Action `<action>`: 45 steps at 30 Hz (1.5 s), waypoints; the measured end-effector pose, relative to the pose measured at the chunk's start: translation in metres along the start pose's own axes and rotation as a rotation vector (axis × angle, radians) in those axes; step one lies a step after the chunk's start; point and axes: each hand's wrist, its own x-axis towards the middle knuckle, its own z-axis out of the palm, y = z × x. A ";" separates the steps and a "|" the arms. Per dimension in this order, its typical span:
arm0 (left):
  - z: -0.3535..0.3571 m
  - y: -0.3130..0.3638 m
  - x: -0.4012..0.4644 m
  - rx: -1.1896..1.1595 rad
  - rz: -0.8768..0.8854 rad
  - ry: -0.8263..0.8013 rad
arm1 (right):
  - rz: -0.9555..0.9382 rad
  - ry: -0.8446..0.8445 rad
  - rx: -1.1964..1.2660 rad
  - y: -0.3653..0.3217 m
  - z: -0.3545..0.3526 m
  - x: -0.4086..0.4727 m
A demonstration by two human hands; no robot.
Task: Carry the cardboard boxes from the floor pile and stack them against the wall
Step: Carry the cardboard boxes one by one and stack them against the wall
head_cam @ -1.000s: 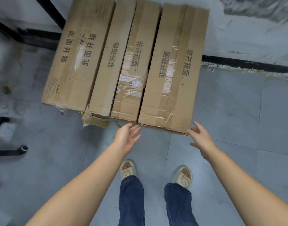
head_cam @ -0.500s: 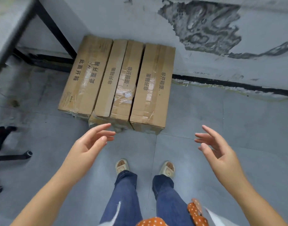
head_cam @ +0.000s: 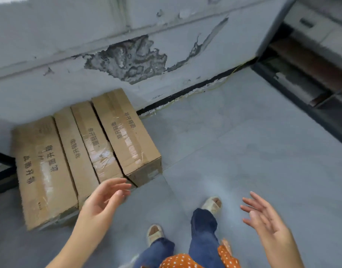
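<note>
Four cardboard boxes (head_cam: 85, 159) lie side by side at left of frame, far ends against the wall (head_cam: 69, 45), printed Chinese characters blurred. Bare floor (head_cam: 243, 151) spreads right. Left hand (head_cam: 102, 200) and right hand (head_cam: 266, 221) hover, fingers spread, holding nothing.

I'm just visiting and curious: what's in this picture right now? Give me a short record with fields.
boxes: four long cardboard boxes lying side by side on the floor, far ends at the wall
box markings: printed characters and clear tape on top
left hand: open, empty, in front of the boxes' near ends
right hand: open, empty, over bare floor
floor: grey tiles
wall: grey, large patch of peeled paint
person: standing, jeans and pale slippers
</note>
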 end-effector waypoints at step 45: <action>0.734 0.052 -0.490 0.268 0.371 -1.527 | 0.346 1.740 0.545 0.231 -0.554 -0.450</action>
